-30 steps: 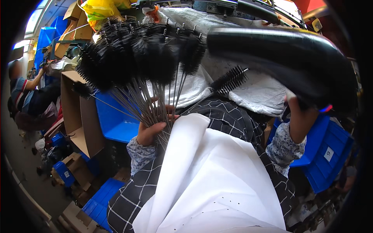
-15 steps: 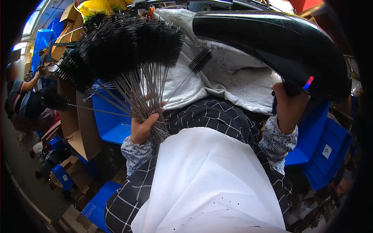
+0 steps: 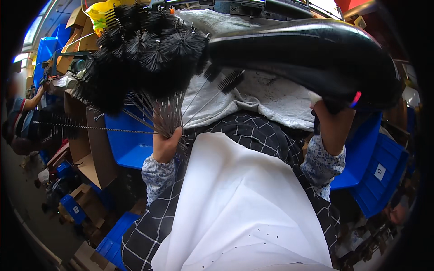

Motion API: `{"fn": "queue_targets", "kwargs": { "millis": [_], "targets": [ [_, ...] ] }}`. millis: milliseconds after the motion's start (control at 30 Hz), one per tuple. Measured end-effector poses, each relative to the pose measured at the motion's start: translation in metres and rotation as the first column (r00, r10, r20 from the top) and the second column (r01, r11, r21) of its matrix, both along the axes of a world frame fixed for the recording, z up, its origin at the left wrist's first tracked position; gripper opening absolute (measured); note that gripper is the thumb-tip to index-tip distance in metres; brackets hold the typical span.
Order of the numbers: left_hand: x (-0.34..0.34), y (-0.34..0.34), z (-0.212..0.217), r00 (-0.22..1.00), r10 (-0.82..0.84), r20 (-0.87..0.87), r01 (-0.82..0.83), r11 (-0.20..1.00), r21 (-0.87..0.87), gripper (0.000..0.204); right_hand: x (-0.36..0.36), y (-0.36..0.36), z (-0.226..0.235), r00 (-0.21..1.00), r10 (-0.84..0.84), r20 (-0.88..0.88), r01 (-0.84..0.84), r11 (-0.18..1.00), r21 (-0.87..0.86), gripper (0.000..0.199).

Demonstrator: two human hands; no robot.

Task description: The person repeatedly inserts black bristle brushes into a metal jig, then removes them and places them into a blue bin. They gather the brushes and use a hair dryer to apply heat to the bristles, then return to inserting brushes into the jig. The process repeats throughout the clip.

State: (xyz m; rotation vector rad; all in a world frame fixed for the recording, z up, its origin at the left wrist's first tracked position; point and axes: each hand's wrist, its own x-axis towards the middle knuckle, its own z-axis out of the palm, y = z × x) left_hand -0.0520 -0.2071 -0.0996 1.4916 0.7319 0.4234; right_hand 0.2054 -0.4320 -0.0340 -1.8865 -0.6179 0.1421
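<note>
- Blue crate (image 3: 379,184) at right, open cardboard box (image 3: 101,149) left.
- White sheeting (image 3: 282,97) lies far.
- Left hand (image 3: 166,143) clasps black wire brushes (image 3: 144,54); right hand (image 3: 335,124) grips a black blower (image 3: 303,52).

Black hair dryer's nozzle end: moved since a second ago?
Yes: the nozzle end now sits farther left, judged against the white-labelled blue crate at right.

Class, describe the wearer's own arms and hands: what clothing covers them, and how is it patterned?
The left sleeve and right sleeve are pale and puffy, with a small bluish floral print. The left hand and right hand wear no full glove.
</note>
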Motion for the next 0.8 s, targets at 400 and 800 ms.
{"fn": "queue_targets", "kwargs": {
  "millis": [400,800],
  "targets": [
    [-0.010,0.000,-0.020,0.997,-0.075,0.032,0.081,0.958,-0.275,0.081,0.004,-0.005,-0.014,0.987,-0.149,0.059,0.152,0.987,-0.053,0.025],
    [0.004,-0.006,-0.010,0.993,-0.098,0.059,0.100,0.995,-0.029,0.075,0.001,-0.015,-0.022,0.982,-0.041,0.184,0.022,0.994,0.104,0.025]
  ]
}}
